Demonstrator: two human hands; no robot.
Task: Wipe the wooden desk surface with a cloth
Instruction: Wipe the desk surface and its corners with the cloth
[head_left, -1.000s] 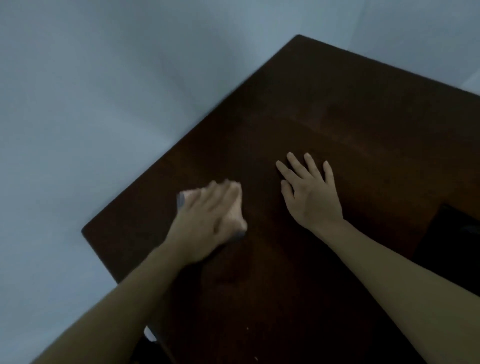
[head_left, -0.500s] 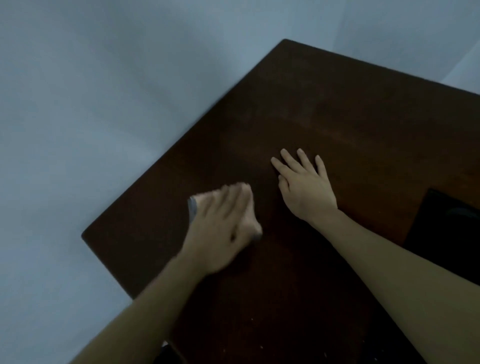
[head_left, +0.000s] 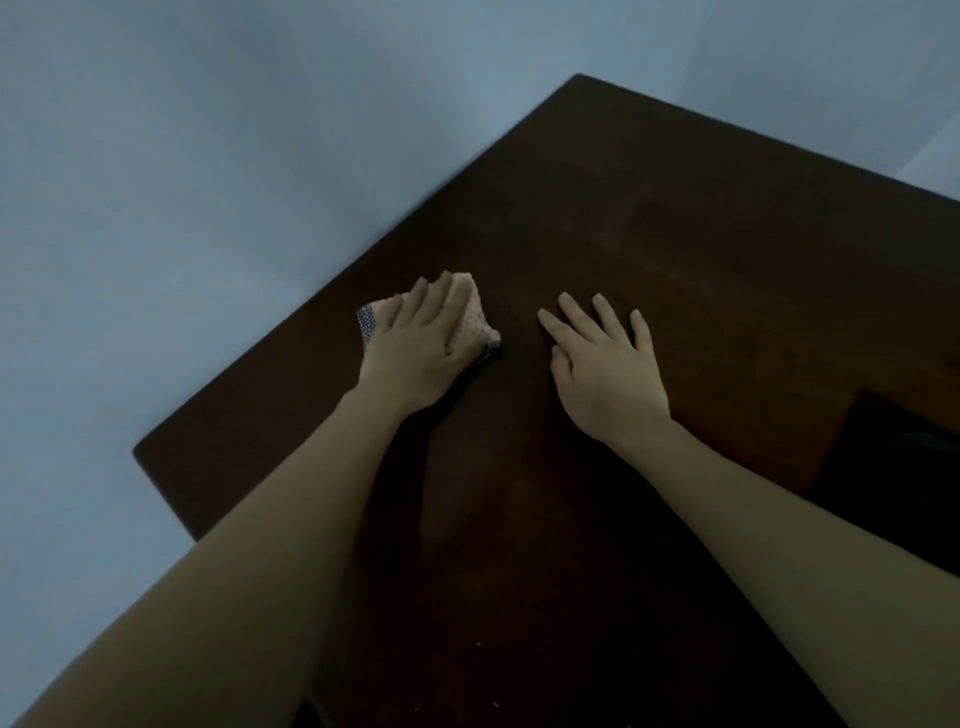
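left hand (head_left: 415, 348) flat, presses cloth (head_left: 470, 322) on desk (head_left: 675, 218), near left edge | cloth has moved further up (wiping goes on, most surface not yet reached) | right hand (head_left: 605, 374) relaxed, flat, holds nothing

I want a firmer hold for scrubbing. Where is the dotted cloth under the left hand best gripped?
Probably the light dotted cloth at its bunched right edge, beside the dark trim, coming from above. It lies flat on the dark wooden desk under the left hand, so thumb and fingers could curl round that free fold.
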